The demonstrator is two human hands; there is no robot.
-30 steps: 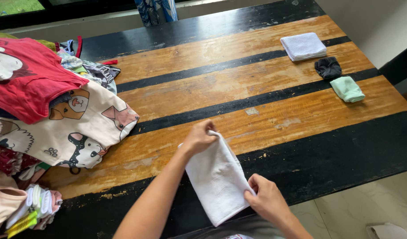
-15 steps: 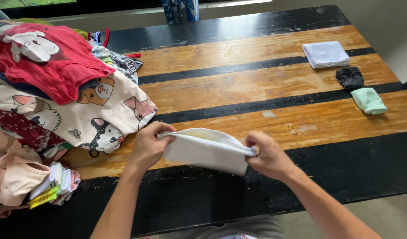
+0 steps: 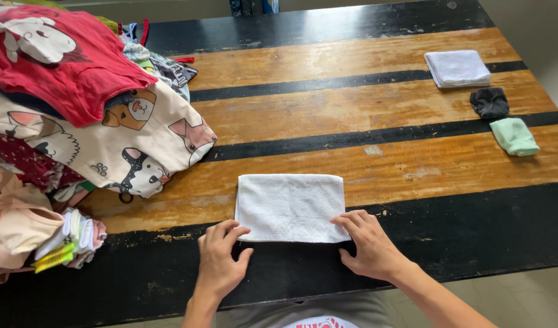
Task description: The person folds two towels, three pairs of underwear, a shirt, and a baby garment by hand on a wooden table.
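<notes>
1. Both hands lie flat at the near edge of a folded white towel (image 3: 290, 207): the left hand (image 3: 221, 262) rests with fingers loosely spread and fingertips touching the towel's near left corner, and the right hand (image 3: 367, 243) presses its fingers, held close together, on the near right corner. Neither hand grips anything.
2. Underneath is a wooden table (image 3: 352, 109) with worn honey-coloured boards and black stripes running left to right; its near band is black and scuffed. Pale floor shows at the lower right, beyond the table's edge.
3. A heap of clothes (image 3: 78, 121) fills the left side, with a red shirt on top and a cream garment printed with cartoon animals beneath it, well apart from the towel.
4. At the far right sit a folded white cloth (image 3: 458, 67), a small black item (image 3: 489, 102) and a pale green folded piece (image 3: 514, 136), in a row, near each other.
5. The white towel lies flat, a neat rectangle, half on a wood board and half reaching the black band. Its long axis runs left to right, parallel to the table's stripes.
</notes>
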